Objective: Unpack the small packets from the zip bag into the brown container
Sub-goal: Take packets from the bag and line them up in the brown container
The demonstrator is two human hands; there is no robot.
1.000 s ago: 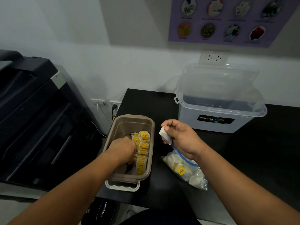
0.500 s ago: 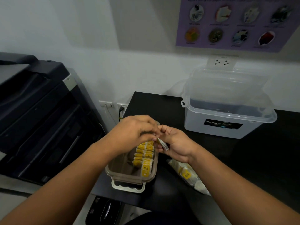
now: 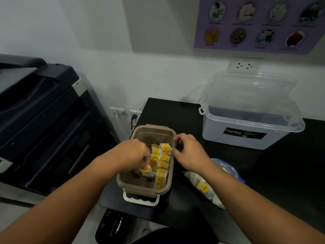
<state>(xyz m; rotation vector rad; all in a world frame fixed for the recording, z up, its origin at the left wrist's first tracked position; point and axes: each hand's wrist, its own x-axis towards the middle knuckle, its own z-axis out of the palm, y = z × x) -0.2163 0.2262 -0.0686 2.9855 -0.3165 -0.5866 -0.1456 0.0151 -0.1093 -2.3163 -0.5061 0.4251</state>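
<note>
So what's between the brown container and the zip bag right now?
Head view: only bare black table between the brown container and the zip bag; the right hand hovers above.

Two hands: left (image 3: 132, 154), right (image 3: 190, 152); one brown container (image 3: 136, 186); one zip bag (image 3: 211, 184); one clear lidded box (image 3: 249, 118); packets too many to count.

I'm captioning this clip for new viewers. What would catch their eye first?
The yellow-labelled tea packets standing in a row along the right side of the brown container at centre. The left hand lowers one more in, and the clear Megabox tub stands at back right.
</note>
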